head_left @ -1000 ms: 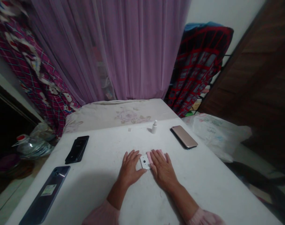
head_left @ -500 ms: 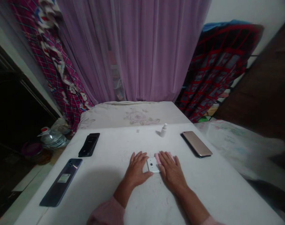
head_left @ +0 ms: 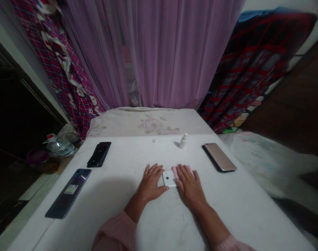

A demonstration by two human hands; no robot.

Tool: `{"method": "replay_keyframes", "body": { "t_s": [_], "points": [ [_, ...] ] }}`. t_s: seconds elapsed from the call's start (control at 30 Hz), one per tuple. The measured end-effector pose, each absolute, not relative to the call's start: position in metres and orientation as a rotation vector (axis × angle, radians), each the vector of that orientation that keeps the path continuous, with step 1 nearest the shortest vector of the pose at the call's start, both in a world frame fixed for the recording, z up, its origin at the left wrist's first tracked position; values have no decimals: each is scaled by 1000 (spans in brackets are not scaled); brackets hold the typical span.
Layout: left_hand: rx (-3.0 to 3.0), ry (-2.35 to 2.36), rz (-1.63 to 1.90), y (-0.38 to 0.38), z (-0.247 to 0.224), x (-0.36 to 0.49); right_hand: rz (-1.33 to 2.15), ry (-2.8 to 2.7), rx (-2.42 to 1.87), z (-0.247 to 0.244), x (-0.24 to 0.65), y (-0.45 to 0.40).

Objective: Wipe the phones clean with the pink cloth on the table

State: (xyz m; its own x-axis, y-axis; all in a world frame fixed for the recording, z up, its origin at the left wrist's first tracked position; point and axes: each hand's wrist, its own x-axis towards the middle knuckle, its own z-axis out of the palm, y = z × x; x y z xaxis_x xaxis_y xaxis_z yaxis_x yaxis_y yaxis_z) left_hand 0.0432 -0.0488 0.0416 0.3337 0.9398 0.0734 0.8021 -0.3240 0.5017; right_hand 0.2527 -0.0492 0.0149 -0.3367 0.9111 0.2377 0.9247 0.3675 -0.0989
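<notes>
A white phone lies back side up on the table, its dark camera square showing. My left hand is at its left end, thumb at the near edge and fingers curved along the far side, steadying it. Over the phone's right part lies a folded pink cloth. My right hand rests on this cloth with its fingers stretched out flat, hiding most of it and the phone's right end.
A white spray bottle stands beyond my hands. Stacked phones with a gold one on top lie right. Black phones and a dark purple phone lie left. A small grey square sits farther back.
The camera view has tilted slightly, so the table's things appear higher. My hands, the phone and the cloth keep nearly the same arrangement.
</notes>
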Motion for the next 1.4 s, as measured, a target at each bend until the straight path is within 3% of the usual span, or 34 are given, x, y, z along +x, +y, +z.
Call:
{"method": "replay_keyframes", "body": {
  "t_s": [0.97, 1.4],
  "points": [
    [2468, 1629, 503, -52, 15, -12, 107, -2419, -1550, 26, 190, -37],
    [2496, 1652, 559, -66, 8, -18, 5, -2435, -1491, 6, 208, -81]
  ]
}}
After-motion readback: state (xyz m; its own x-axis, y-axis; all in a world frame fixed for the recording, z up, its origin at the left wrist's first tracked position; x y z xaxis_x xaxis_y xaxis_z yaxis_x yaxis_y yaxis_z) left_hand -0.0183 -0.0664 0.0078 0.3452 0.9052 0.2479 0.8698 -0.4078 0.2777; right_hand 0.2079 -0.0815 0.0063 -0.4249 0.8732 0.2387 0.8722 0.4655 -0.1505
